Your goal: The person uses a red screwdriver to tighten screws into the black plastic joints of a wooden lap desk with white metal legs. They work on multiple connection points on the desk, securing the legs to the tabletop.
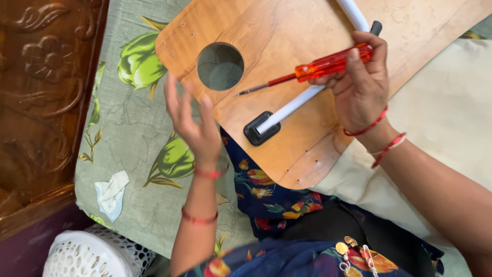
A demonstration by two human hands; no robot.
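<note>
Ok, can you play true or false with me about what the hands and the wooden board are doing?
1. The right hand holds an orange screwdriver. True.
2. The left hand grips the screwdriver too. False: it is open and holds nothing, beside the wooden board.
3. The board has a round hole. True.
4. The white tube on the board ends in a red foot. False: the foot is black.
5. A white basket sits at the bottom left. True.

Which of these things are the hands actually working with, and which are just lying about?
In use: orange screwdriver in right hand; wooden board; white tube; left hand raised beside the board.
Lying about: crumpled white cloth; white basket; floral bedsheet.
</note>
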